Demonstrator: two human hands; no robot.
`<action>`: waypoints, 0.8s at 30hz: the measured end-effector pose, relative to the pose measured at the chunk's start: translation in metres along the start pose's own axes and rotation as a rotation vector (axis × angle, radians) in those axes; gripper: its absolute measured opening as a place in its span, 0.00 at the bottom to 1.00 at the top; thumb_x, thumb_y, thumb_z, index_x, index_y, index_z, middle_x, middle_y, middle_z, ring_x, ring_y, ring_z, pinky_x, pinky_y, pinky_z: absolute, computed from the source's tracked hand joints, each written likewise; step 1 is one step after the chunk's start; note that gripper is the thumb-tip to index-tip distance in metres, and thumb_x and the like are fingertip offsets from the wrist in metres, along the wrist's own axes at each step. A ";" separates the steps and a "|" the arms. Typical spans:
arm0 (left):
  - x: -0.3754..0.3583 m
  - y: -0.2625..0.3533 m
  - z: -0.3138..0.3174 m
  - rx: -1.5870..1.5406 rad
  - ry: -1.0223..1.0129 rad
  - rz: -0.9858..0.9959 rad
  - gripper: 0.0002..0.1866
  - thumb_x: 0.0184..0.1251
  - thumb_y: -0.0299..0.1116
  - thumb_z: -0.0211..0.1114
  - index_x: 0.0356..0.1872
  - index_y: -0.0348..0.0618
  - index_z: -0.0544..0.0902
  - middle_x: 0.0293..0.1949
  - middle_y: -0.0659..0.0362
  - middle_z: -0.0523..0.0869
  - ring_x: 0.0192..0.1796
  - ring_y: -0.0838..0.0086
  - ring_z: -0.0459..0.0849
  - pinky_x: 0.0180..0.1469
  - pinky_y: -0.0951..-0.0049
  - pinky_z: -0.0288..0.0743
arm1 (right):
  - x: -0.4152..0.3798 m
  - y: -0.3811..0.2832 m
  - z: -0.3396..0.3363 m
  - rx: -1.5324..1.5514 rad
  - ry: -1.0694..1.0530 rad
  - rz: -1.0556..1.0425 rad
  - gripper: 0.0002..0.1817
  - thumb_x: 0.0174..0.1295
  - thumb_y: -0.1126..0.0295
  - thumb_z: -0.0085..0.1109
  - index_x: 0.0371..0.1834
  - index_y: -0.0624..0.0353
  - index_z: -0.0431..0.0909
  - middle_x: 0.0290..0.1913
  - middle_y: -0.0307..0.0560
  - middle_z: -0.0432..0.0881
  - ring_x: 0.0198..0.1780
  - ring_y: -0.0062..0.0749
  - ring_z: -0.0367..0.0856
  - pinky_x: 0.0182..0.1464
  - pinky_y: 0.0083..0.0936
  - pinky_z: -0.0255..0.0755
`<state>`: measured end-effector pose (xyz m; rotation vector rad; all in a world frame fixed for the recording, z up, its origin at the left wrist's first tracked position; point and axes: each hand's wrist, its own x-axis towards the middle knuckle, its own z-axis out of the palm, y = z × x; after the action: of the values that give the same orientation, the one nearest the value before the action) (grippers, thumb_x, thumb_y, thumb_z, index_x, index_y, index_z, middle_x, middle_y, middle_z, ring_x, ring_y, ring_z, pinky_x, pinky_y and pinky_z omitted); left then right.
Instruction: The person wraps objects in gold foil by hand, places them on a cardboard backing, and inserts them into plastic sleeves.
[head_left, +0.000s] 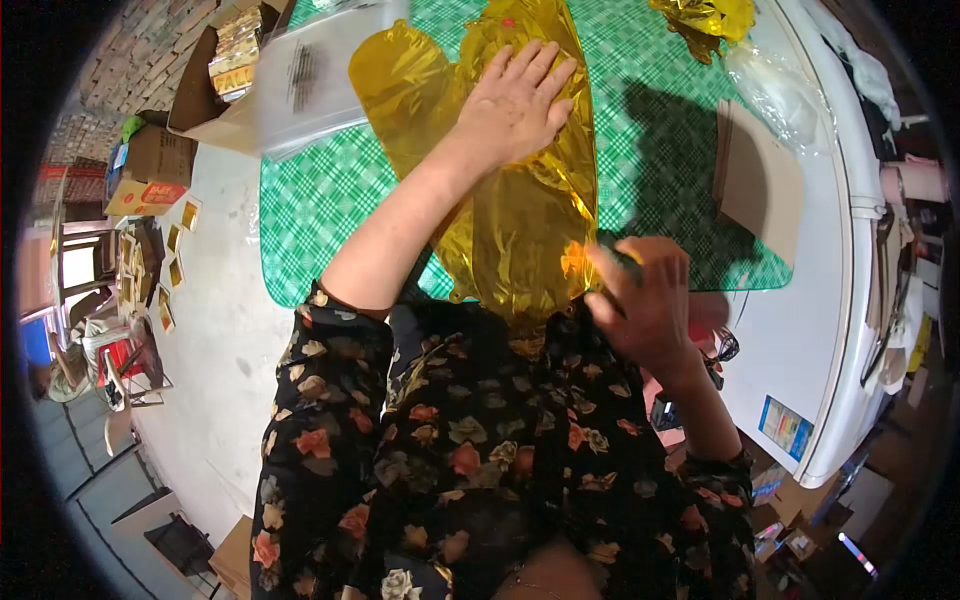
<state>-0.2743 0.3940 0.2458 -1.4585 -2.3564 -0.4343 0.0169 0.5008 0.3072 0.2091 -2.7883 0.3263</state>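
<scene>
A shiny gold foil balloon (pixel 520 215) lies flat on the green checked table cover (pixel 320 210), its lower end hanging over the front edge against the flowered clothing. My left hand (pixel 517 108) rests palm down on the upper part of the foil, fingers stretched and slightly spread. Beside the balloon's lower right edge is my right hand (pixel 648 300), a little blurred, with its fingers curled. A small dark and orange thing shows partly between thumb and fingers; I cannot make out what it is. Close to those fingertips, an orange patch (pixel 574 260) shows on the foil.
Stacked clear plastic bags (pixel 320 75) lie at the table's left. More crumpled gold foil (pixel 708 22) and a clear bag (pixel 780 95) are at the upper right. A cardboard piece (pixel 760 185) lies on the right side. Open cardboard boxes (pixel 150 165) stand at the left.
</scene>
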 end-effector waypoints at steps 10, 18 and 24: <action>0.000 -0.002 -0.002 -0.067 0.066 0.017 0.31 0.86 0.53 0.48 0.81 0.48 0.69 0.81 0.48 0.68 0.83 0.53 0.63 0.85 0.48 0.52 | -0.005 -0.013 0.026 -0.222 -0.079 0.057 0.44 0.75 0.31 0.45 0.73 0.63 0.75 0.75 0.54 0.71 0.77 0.53 0.63 0.77 0.61 0.56; 0.003 0.006 -0.011 0.004 0.067 0.030 0.30 0.85 0.55 0.49 0.79 0.51 0.72 0.79 0.49 0.71 0.83 0.53 0.64 0.85 0.47 0.52 | 0.005 -0.021 0.024 -0.244 -0.042 0.101 0.45 0.75 0.31 0.45 0.74 0.65 0.73 0.76 0.56 0.70 0.77 0.54 0.63 0.76 0.62 0.57; 0.002 0.005 -0.010 -0.022 0.072 0.037 0.30 0.85 0.55 0.50 0.79 0.51 0.72 0.79 0.48 0.72 0.82 0.53 0.65 0.85 0.47 0.52 | 0.009 -0.023 0.025 -0.253 -0.067 0.136 0.46 0.73 0.32 0.48 0.74 0.67 0.72 0.76 0.57 0.70 0.78 0.55 0.63 0.76 0.63 0.57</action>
<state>-0.2699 0.3937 0.2557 -1.4688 -2.2714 -0.4962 0.0053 0.4715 0.2916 -0.0296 -2.8817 -0.0045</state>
